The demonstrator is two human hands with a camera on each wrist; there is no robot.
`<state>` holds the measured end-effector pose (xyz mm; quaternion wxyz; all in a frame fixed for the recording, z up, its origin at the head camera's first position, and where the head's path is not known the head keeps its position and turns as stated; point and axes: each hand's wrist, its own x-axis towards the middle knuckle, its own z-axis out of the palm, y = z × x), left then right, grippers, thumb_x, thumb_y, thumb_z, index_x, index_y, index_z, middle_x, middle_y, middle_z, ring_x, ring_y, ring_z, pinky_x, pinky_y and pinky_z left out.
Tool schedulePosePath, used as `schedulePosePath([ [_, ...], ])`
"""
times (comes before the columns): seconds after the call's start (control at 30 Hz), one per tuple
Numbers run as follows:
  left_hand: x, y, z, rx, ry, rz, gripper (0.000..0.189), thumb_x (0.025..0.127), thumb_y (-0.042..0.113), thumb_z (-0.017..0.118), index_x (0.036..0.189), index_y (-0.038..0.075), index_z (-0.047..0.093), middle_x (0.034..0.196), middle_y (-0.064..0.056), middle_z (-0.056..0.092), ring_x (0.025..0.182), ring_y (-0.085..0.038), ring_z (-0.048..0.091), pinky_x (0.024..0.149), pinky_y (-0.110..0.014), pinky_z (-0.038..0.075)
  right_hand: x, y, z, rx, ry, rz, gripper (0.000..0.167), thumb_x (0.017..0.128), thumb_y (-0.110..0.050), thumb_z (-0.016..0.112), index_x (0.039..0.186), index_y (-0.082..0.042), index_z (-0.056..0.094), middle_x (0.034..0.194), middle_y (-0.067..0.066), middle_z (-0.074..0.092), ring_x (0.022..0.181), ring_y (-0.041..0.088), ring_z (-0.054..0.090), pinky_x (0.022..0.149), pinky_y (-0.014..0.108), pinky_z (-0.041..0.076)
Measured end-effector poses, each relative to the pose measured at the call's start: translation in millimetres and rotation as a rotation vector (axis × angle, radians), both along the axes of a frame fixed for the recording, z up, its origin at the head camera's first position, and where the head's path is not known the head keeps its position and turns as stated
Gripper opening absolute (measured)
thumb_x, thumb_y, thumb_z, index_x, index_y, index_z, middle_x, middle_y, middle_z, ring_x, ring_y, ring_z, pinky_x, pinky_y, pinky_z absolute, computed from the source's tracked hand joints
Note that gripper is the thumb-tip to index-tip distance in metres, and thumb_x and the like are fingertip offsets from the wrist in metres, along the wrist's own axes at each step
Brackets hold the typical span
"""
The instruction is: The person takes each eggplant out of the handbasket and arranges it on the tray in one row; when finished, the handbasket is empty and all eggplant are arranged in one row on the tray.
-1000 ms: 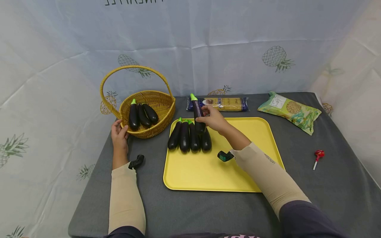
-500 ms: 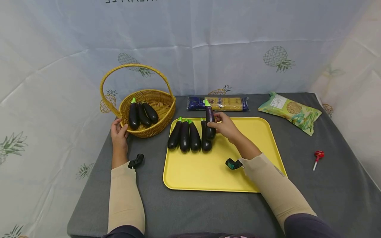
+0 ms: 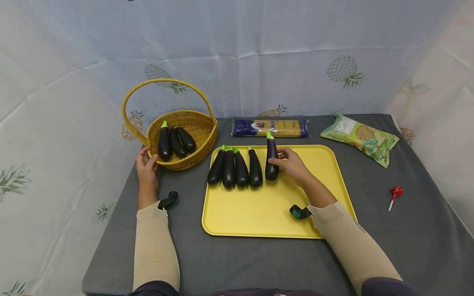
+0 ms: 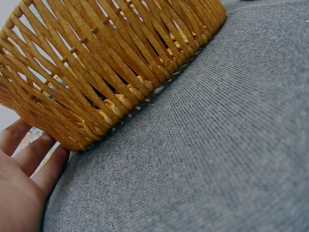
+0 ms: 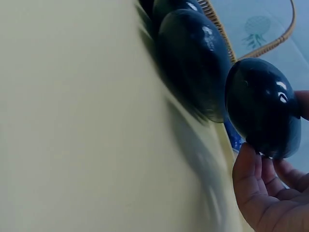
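Observation:
My right hand (image 3: 294, 164) grips a dark purple eggplant (image 3: 272, 160) with a green stem, thumb on one side and fingers on the other. In the right wrist view this eggplant (image 5: 263, 106) hangs above the tray, its shadow on the yellow surface. Several eggplants (image 3: 242, 168) lie side by side in a row on the left part of the yellow tray (image 3: 244, 213). My left hand (image 3: 147, 170) holds the near left rim of a wicker basket (image 3: 185, 163), its thumb on the rim and fingers along the outside. Three eggplants (image 3: 177, 142) rest inside the basket.
Behind the tray lies a blue and yellow pasta packet (image 3: 270, 128). A green snack bag (image 3: 359, 137) is at the back right, with a red lollipop (image 3: 396, 191) nearer. The basket's tall handle (image 3: 166, 79) arches over it. A grey cloth (image 3: 237, 263) covers the table.
My right hand has carried the eggplant rightward and lower, from over the row to its right side with a gap between. The left hand stays on the basket.

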<state>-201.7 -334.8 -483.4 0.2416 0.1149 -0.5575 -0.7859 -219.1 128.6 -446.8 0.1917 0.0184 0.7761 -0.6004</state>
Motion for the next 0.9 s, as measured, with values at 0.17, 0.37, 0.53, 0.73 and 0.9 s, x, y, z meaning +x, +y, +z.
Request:
schedulePosePath([
  [0.17, 0.5, -0.6, -0.2, -0.007, 0.0, -0.001, 0.033, 0.096, 0.0, 0.057, 0.126, 0.009, 0.049, 0.137, -0.018, 0.048, 0.094, -0.017, 0.052, 0.067, -0.024, 0.039, 4.0, 0, -11.3, 0.048, -0.012, 0.006, 0.065, 0.092, -0.028, 0.069, 0.142, -0.001, 0.037, 0.122, 0.019, 0.045, 0.095, 0.028, 0.056, 0.076, 0.035, 0.051],
  [0.37, -1.3, -0.6, -0.7, -0.003, 0.014, -0.014, 0.034, 0.096, 0.0, 0.057, 0.127, 0.007, 0.047, 0.136, -0.019, 0.047, 0.096, -0.019, 0.052, 0.067, -0.022, 0.041, 5.1, -1, -16.1, 0.112, -0.016, 0.043, 0.068, 0.091, -0.032, 0.07, 0.141, 0.0, 0.038, 0.12, 0.019, 0.048, 0.097, 0.029, 0.057, 0.078, 0.037, 0.052],
  [0.53, -1.7, -0.3, 0.7, -0.01, 0.009, -0.014, 0.034, 0.096, 0.0, 0.056, 0.128, 0.008, 0.047, 0.136, -0.018, 0.047, 0.091, -0.017, 0.051, 0.066, -0.024, 0.038, 6.2, -4, -13.6, 0.218, 0.012, 0.082, 0.066, 0.091, -0.037, 0.069, 0.139, 0.0, 0.042, 0.117, 0.018, 0.052, 0.095, 0.028, 0.057, 0.076, 0.036, 0.051],
  [0.73, -2.6, -0.9, 0.6, -0.004, 0.018, -0.022, 0.034, 0.096, -0.001, 0.055, 0.128, 0.008, 0.047, 0.137, -0.019, 0.046, 0.093, -0.017, 0.051, 0.065, -0.024, 0.037, 5.3, -9, -9.0, 0.339, 0.066, 0.117, 0.062, 0.09, -0.045, 0.066, 0.133, -0.002, 0.049, 0.11, 0.013, 0.057, 0.089, 0.026, 0.056, 0.073, 0.035, 0.047],
  [0.9, -1.8, 0.2, -0.3, 0.012, 0.018, -0.009, 0.033, 0.096, -0.002, 0.056, 0.127, 0.008, 0.048, 0.137, -0.019, 0.047, 0.096, -0.019, 0.051, 0.065, -0.023, 0.039, 4.7, -11, -8.1, 0.368, 0.076, 0.123, 0.061, 0.091, -0.045, 0.065, 0.133, -0.004, 0.049, 0.11, 0.013, 0.058, 0.089, 0.026, 0.057, 0.073, 0.037, 0.047],
])
